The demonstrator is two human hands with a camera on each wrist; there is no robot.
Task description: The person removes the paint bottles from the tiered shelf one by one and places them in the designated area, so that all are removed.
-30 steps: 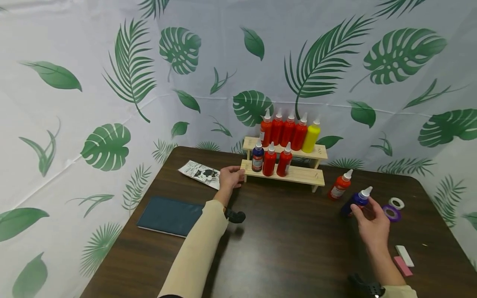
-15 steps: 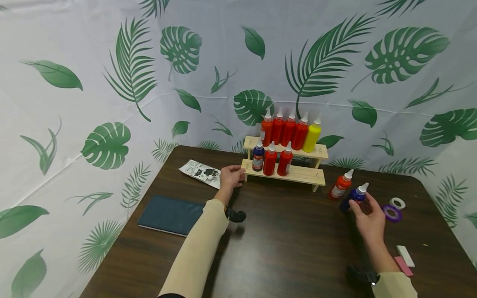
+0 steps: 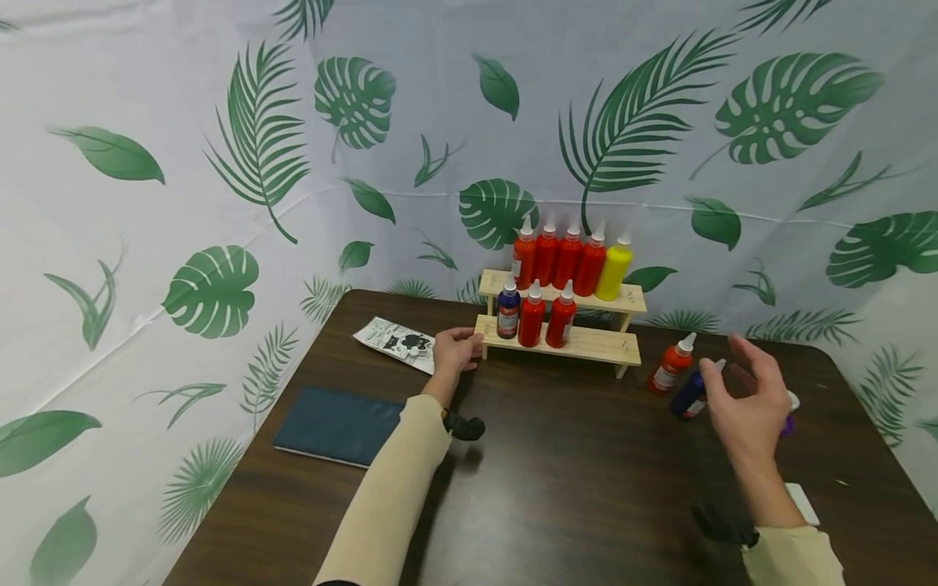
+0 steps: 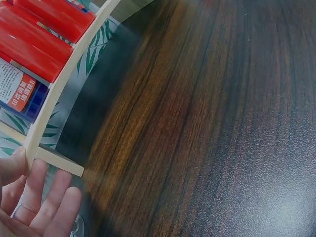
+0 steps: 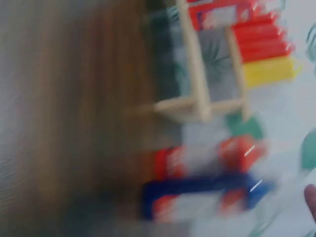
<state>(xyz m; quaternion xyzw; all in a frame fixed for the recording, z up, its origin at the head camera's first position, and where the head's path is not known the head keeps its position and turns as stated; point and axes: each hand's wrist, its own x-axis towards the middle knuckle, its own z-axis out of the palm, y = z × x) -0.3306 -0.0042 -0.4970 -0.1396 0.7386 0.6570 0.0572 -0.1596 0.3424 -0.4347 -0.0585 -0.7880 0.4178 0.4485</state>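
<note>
My left hand [image 3: 454, 350] pinches the left end of the two-step wooden rack [image 3: 601, 346], thumb on the board's end and fingers beneath it in the left wrist view. On the lower step stand a dark blue squeeze bottle [image 3: 508, 312] and two red ones [image 3: 531, 317]; the upper step bears several red bottles [image 3: 567, 260] and a yellow bottle [image 3: 614, 268]. Right of the rack, an orange-red bottle [image 3: 670, 366] and another dark blue bottle [image 3: 689, 395] stand side by side on the table. My right hand [image 3: 751, 407] is just right of that blue bottle, thumb and fingers spread, holding nothing.
A dark blue notebook [image 3: 337, 423] and a printed white sheet [image 3: 396, 342] lie on the left of the brown table [image 3: 557, 488]. Tape rolls [image 3: 790, 413] are partly hidden behind my right hand; a white block [image 3: 802, 503] lies beside the wrist. Leaf-print cloth hangs behind.
My right hand has set the dark blue bottle beside the orange-red one, let go of it and drawn off to the right. The left hand has stayed on the rack.
</note>
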